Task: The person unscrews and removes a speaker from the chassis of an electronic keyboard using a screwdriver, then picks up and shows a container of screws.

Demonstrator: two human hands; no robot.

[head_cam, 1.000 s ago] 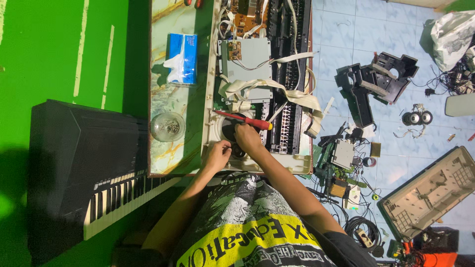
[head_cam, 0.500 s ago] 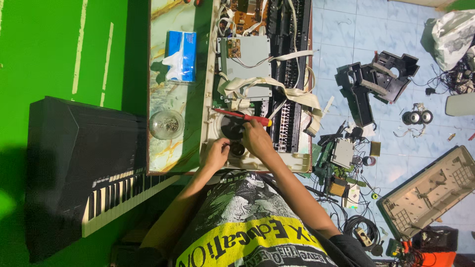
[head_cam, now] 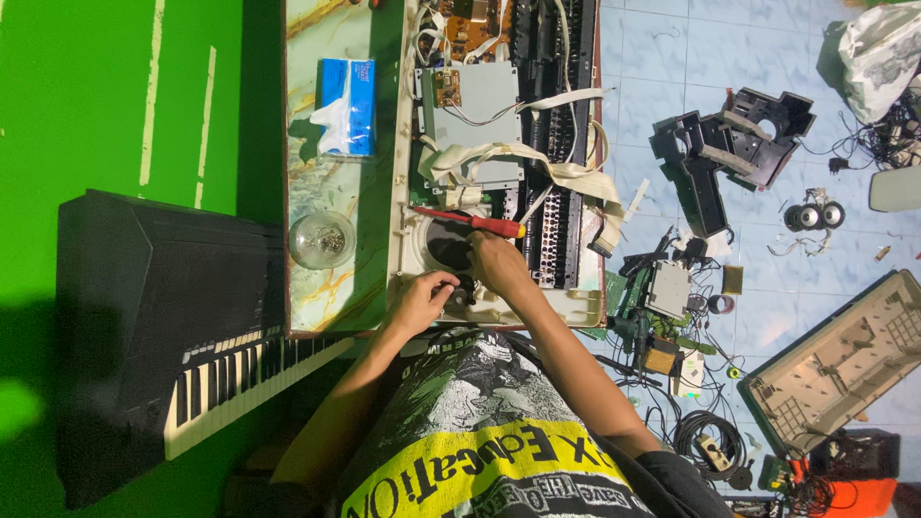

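Note:
An opened electronic keyboard chassis [head_cam: 576, 305] lies on a marbled table [head_cam: 326, 192], its circuit boards, grey metal box and white ribbon cables exposed. My left hand [head_cam: 417, 302] is at the chassis's near end, fingers curled on a small dark round part [head_cam: 461, 295]. My right hand [head_cam: 499, 264] is just beside it, fingertips bent into the dark round speaker opening [head_cam: 443, 245]. What those fingers hold is hidden. A red-handled screwdriver [head_cam: 470, 221] lies across the opening, just beyond my right hand's fingertips.
A glass bowl [head_cam: 321, 240] of small parts and a blue tissue pack [head_cam: 347, 105] sit on the table's left side. A black keyboard [head_cam: 163, 326] leans at left. Loose parts, cables, black plastic housings [head_cam: 729, 144] and a beige casing [head_cam: 835, 364] litter the tiled floor at right.
Both hands stayed at the chassis's near end and shifted only slightly around the dark opening. The screwdriver has barely moved.

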